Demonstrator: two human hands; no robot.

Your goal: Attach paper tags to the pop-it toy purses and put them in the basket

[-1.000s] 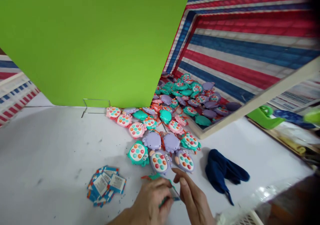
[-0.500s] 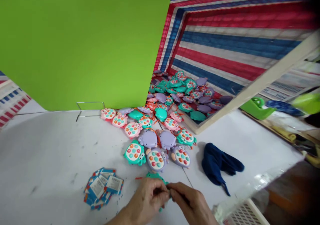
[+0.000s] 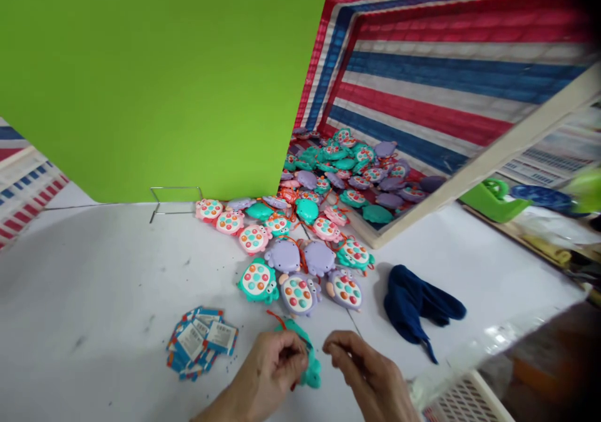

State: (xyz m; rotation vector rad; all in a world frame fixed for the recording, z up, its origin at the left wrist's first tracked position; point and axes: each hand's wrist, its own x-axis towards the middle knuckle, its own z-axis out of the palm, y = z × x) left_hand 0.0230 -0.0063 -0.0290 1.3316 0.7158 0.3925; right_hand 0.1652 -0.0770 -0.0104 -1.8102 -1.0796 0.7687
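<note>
The teal turtle toy (image 3: 310, 372) sits low in view, near the front of the white surface (image 3: 94, 284), held up at its edge by the left hand (image 3: 270, 365), whose fingers curl closed over its upper side. It looks like light, stiff moulded plastic, likely a little slick; the rounded rim seems the surest place to take hold, and the thin red cord (image 3: 277, 319) trailing from its top would give little control. The right hand (image 3: 364, 372) is just beside the toy, apart from it, with its thumb and fingertips drawn close together. Whether they pinch a thread or nothing, I cannot tell.

Just above the hands lies a loose spread of similar toys in teal, pink and lilac; the nearest, a lilac one (image 3: 298, 295), sits well clear of the held toy. The spread runs back into a heap on a striped tray (image 3: 422, 112). To the left lies a small stack of printed blue-and-white cards (image 3: 201, 340); to the right, a crumpled navy cloth (image 3: 417, 303). A white plastic basket (image 3: 464, 403) sits at the lower right corner.
</note>
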